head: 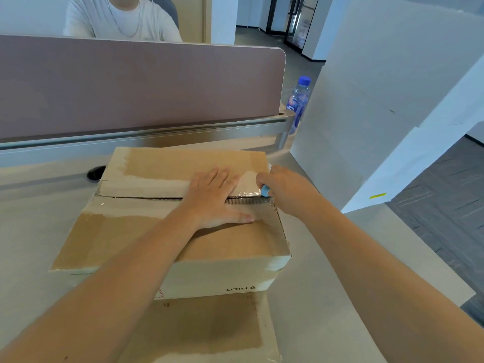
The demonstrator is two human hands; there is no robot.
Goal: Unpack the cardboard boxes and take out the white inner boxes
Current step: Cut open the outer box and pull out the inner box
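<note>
Flat left hand (214,197) on taped cardboard box (146,226)

- A pale grey table (314,297) carries everything, with a mauve divider panel (131,85) along its far edge.
- A taped cardboard box (146,231) sits mid-table (centre seam uppermost).
- A flattened cardboard sheet (209,331) lies nearer, just beside it.
- A blue-capped bottle (298,100) stands by the divider's end.
</note>
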